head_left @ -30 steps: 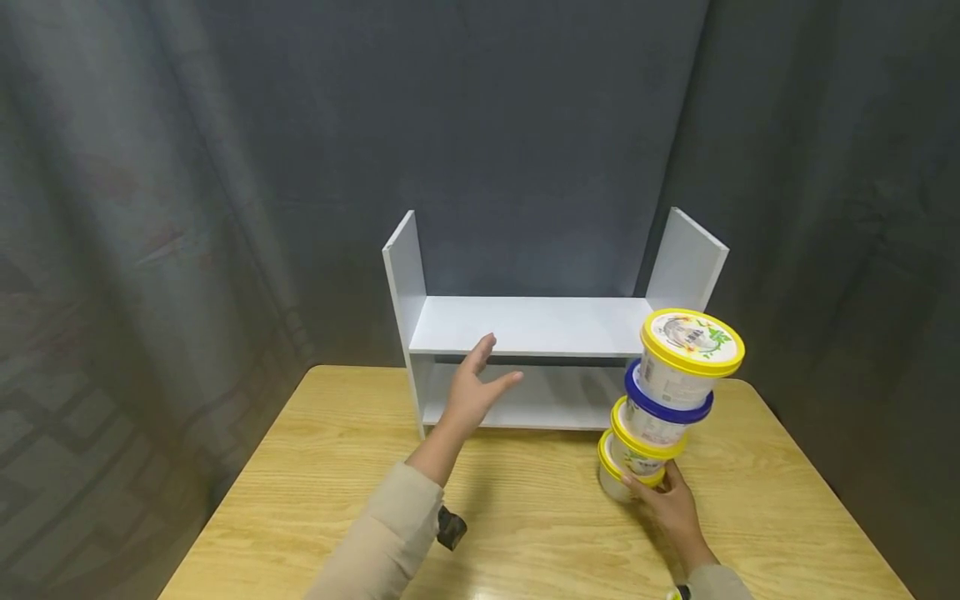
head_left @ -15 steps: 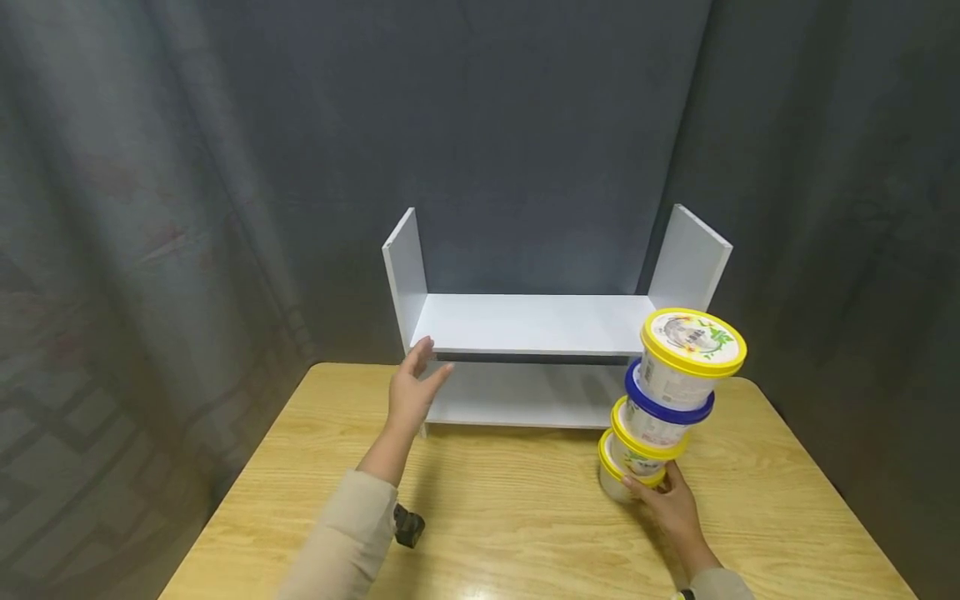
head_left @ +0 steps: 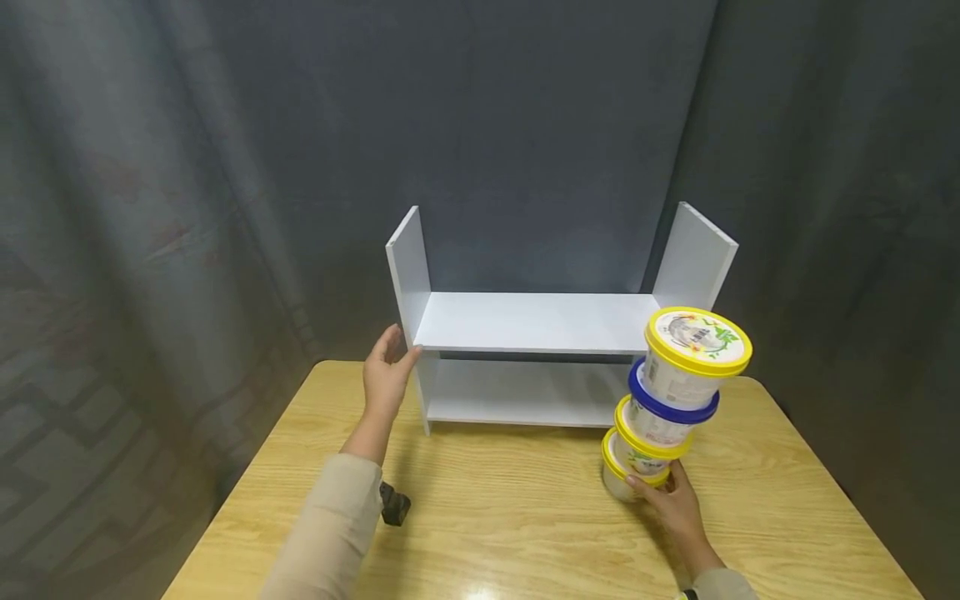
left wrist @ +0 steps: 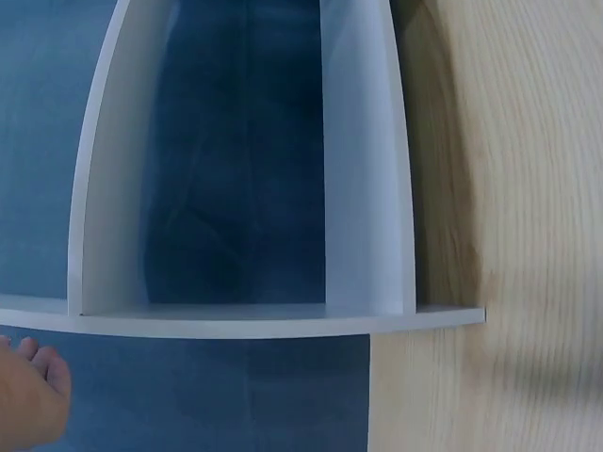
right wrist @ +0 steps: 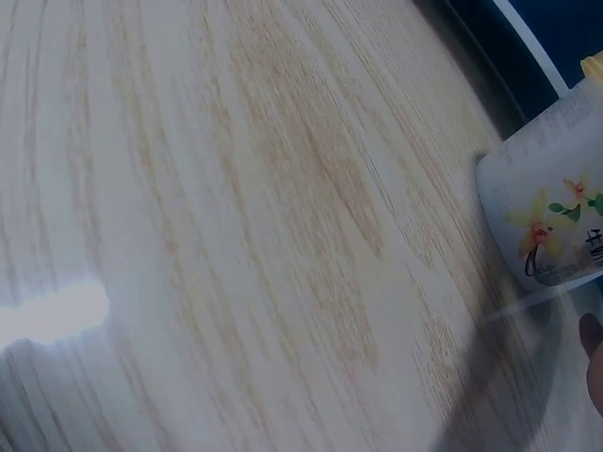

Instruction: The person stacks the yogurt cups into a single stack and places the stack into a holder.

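Several white ice-cream-style tubs stand in a leaning stack, topped by a yellow-lidded tub (head_left: 697,342) with a blue-lidded tub (head_left: 660,417) beneath it. My right hand (head_left: 678,512) holds the stack low down, thumb and fingers around the sides of the lower tubs. In the right wrist view, the bottom tub (right wrist: 546,198) shows a flower print, with a fingertip near its base. My left hand (head_left: 384,375) is at the left side panel of a white two-tier shelf (head_left: 536,321). Its thumb reaches the panel's front edge; the other fingers extend along the outer side.
The shelf stands at the back of a wooden table (head_left: 510,517), before a dark grey curtain (head_left: 540,142). Its upright right panel (head_left: 693,254) rises behind the tubs. A black wrist camera (head_left: 394,504) sits under the left sleeve.
My left hand has moved left from in front of the shelf to its left side panel. The right hand and the stacked tubs have stayed in place.
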`<state>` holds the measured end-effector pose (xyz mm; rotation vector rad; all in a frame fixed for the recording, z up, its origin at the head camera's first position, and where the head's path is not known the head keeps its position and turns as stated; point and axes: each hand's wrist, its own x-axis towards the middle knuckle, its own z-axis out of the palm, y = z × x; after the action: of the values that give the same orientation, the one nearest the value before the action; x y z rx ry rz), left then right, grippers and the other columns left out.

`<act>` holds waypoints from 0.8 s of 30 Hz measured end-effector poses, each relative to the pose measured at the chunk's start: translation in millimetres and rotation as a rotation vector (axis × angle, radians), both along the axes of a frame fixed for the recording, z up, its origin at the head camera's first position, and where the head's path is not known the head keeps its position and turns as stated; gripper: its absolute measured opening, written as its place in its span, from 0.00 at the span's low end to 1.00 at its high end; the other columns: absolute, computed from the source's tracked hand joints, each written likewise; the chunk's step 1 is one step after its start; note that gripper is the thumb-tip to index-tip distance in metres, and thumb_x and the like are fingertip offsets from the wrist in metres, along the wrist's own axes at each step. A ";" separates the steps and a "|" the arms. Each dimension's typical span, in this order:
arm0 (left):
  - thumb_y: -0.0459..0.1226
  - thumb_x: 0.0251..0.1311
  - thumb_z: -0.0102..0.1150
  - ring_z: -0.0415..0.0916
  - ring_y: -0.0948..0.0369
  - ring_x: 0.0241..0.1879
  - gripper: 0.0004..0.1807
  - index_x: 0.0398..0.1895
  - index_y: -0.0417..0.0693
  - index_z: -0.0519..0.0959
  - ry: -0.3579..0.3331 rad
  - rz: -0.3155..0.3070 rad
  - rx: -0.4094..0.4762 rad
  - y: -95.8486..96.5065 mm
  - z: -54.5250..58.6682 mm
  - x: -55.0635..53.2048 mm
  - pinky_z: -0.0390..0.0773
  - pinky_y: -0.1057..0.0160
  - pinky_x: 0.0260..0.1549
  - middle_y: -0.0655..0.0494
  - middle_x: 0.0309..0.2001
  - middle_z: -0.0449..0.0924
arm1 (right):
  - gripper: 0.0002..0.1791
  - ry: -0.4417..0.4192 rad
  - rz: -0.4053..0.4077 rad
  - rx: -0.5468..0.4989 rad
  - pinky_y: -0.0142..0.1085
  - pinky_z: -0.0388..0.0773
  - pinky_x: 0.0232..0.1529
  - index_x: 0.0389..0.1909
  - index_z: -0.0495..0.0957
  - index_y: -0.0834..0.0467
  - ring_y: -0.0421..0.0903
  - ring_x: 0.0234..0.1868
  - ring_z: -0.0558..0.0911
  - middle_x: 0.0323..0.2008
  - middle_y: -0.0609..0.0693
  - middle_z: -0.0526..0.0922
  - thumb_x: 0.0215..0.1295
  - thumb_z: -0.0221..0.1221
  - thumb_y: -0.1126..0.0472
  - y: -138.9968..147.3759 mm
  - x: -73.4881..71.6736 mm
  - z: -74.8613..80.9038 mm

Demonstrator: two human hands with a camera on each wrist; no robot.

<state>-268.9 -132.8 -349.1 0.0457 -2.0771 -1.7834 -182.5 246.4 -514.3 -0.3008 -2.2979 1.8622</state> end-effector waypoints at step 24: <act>0.32 0.53 0.54 0.68 0.55 0.50 0.22 0.54 0.41 0.69 0.041 0.124 0.057 2.5 0.9 -38.5 0.70 0.65 0.46 0.45 0.51 0.71 | 0.38 0.071 -0.061 0.007 0.36 0.58 0.50 0.55 0.56 0.58 0.36 0.44 0.63 0.46 0.47 0.65 0.42 0.66 0.63 -6.6 -5.7 -6.5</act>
<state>-307.4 -130.3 -348.2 0.1495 -1.9506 -1.7539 -188.2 239.8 -520.8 -0.2955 -2.2229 1.8063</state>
